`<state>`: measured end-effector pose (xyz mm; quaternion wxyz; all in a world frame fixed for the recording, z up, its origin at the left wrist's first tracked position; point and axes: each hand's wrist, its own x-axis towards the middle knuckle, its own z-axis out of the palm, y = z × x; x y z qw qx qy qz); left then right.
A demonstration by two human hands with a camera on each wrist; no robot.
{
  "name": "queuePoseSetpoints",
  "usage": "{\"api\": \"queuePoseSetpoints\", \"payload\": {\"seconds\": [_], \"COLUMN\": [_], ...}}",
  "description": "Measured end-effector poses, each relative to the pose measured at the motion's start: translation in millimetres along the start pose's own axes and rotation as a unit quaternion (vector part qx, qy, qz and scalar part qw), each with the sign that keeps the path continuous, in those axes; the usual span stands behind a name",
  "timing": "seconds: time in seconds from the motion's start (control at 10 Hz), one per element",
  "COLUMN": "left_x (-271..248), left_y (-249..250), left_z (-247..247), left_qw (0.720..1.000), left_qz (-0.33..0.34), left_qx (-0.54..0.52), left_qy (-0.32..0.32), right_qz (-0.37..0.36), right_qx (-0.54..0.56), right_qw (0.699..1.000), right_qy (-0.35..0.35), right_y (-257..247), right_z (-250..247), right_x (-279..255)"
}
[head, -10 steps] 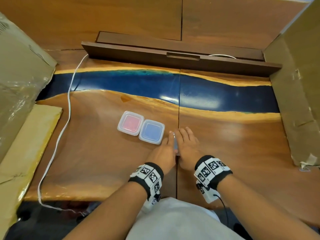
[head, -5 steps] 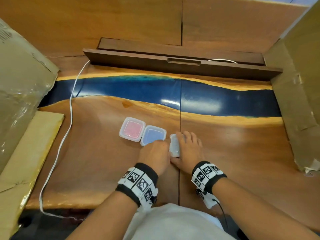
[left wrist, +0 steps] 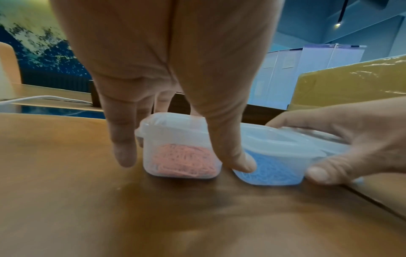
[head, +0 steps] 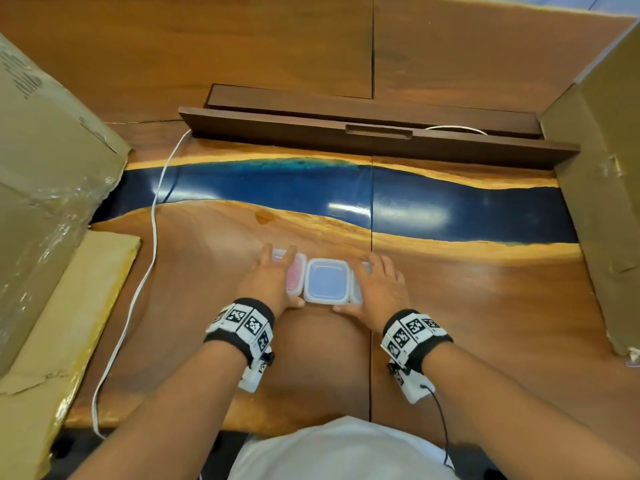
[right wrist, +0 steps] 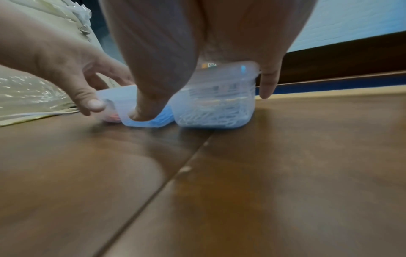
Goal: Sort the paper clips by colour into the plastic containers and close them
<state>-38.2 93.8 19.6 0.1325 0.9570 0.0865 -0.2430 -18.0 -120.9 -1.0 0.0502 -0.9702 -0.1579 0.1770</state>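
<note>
Head view shows a big wood bench point(head: 485, 306) with a blue stripe, and cardboard boxes point(head: 52, 188) at both sides. Three small lidded tubs sit in a row, touching. The left hand point(head: 273, 278) curls over the pink tub point(head: 294, 275), thumb and fingers around it. The blue tub point(head: 327, 280) is in the middle. The right hand point(head: 381, 289) curls around the white-clip tub point(right wrist: 216, 104), its thumb touching the blue one.
</note>
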Motion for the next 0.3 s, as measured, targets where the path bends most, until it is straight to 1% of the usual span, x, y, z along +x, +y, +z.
{"api": "queuePoseSetpoints", "payload": {"seconds": [0.1, 0.2, 0.3], "left_x": [2.4, 3.7, 4.6], "left_y": [13.5, 25.8, 29.0], "left_z": [4.1, 3.8, 4.8], "left_qw": [1.0, 1.0, 0.999], "left_qz": [-0.007, -0.009, -0.015], "left_qx": [0.003, 0.01, 0.01], "left_qy": [0.013, 0.028, 0.037], "right_qz": [-0.013, -0.014, -0.019], "right_qx": [-0.016, -0.033, -0.05], "right_qw": [1.0, 0.999, 0.999], "right_qy": [0.007, 0.0, -0.006], "right_y": [11.6, 18.3, 21.9], "right_z": [-11.2, -18.1, -17.2], "right_x": [11.7, 19.6, 24.1]}}
